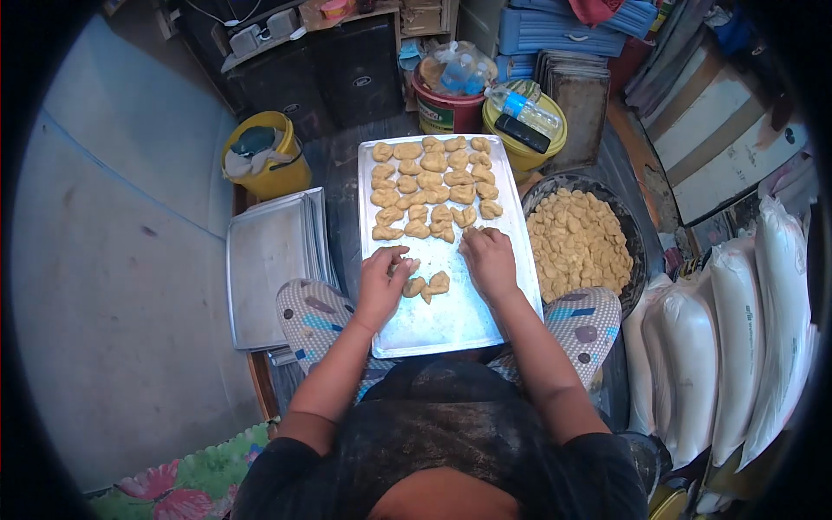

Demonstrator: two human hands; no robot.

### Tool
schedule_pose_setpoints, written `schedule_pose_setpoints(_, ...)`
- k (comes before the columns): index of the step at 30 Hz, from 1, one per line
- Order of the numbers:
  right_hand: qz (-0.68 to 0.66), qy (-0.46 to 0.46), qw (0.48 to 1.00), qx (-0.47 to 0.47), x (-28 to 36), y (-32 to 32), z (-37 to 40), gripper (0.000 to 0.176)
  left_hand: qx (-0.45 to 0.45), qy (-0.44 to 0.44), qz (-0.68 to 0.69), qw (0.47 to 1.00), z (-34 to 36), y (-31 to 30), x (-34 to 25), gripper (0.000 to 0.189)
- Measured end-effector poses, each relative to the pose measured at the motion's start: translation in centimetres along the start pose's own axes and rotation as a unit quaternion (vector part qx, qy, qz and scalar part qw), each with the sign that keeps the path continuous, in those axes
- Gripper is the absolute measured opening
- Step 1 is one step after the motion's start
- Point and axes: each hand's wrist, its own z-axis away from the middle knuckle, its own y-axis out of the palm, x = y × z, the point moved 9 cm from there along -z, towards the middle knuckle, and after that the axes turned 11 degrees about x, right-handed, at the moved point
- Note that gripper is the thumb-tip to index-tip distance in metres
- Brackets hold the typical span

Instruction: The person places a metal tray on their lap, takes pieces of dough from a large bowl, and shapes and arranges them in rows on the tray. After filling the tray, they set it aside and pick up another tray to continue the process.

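A metal tray (451, 325) lies across my lap, with rows of tan dough pieces (431, 179) over its far part. My left hand (383, 282) is over the tray's left side, fingers curled beside a small dough piece (413, 265); whether it grips that piece is unclear. Two loose dough pieces (436, 283) lie just right of it, near the tray's middle. My right hand (488, 257) is at the right side, its fingers bent down at the nearest row's end, touching or holding a piece mostly hidden beneath them.
A round black basin (637, 251) full of dough pieces stands right of the tray. Stacked trays (269, 269) and a yellow bucket (282, 178) are at left. Beyond are a red bucket (449, 114) and a lidded yellow bucket (529, 154). White sacks (693, 355) stand at right.
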Motion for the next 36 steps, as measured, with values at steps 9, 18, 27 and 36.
schedule_pose_setpoints(9,-0.146,0.038,0.989,0.009,-1.7,0.1,-1.4,0.016,0.058,0.091,-0.06,0.992,0.1,-0.3,-0.1,0.032)
schedule_pose_setpoints(18,-0.314,0.03,0.93,0.189,3.9,2.3,-0.6,0.037,0.147,-0.004,-0.095,0.985,-0.5,0.0,1.5,0.022)
schedule_pose_setpoints(27,-0.774,0.123,0.619,0.048,5.4,1.5,0.0,0.026,0.047,-0.045,0.377,0.924,-0.4,-0.5,-2.2,0.026)
schedule_pose_setpoints(36,-0.73,0.089,0.677,0.008,5.6,-0.9,0.8,0.033,0.116,-0.076,0.433,0.891,0.8,2.1,-3.5,0.033)
